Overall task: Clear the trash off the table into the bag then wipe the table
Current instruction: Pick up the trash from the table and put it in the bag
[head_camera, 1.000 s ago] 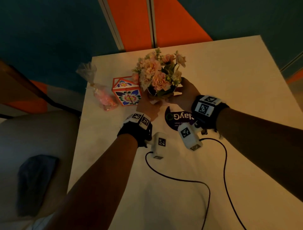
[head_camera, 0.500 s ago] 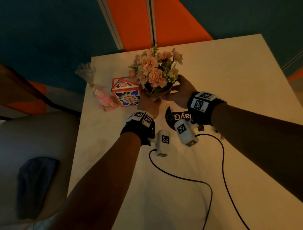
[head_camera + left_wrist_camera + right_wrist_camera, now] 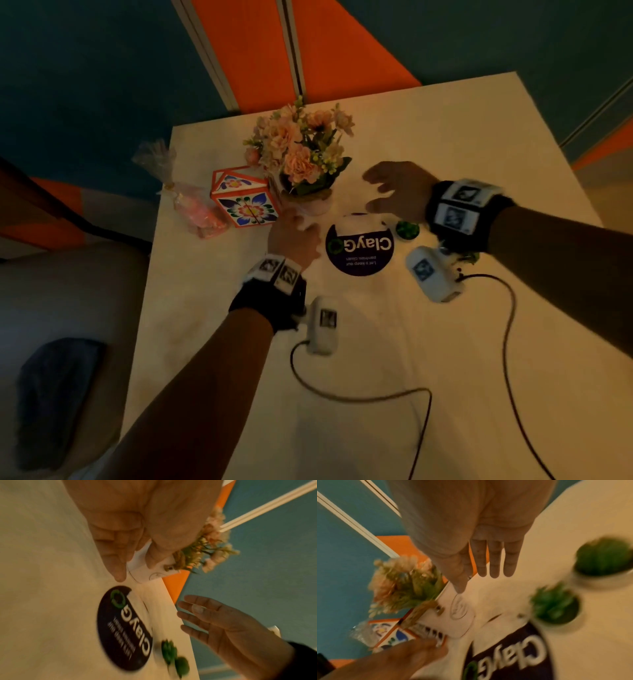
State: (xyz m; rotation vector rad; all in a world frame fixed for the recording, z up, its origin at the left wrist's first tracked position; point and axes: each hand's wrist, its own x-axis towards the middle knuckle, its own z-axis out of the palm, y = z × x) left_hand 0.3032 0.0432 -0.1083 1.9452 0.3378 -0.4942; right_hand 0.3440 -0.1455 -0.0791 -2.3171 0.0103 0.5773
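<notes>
A pot of pink flowers stands on the cream table, tight against a floral paper box. My left hand hovers just in front of the pot with its fingers loosely curled and nothing in them; the left wrist view shows the left hand empty above the tabletop. My right hand floats to the right of the pot, fingers spread and empty, and they look straight in the right wrist view. A round dark ClayGo sticker lies between the hands.
A pink sweet bag lies left of the box. Two small green cactus pots sit right of the sticker. Wrist camera cables trail over the near table. A dark cloth rests on a beige seat at left.
Both hands held the flower pot and carried it back and left; now they have let go. The right hand has drawn off to the right, uncovering the sticker and a cactus.
</notes>
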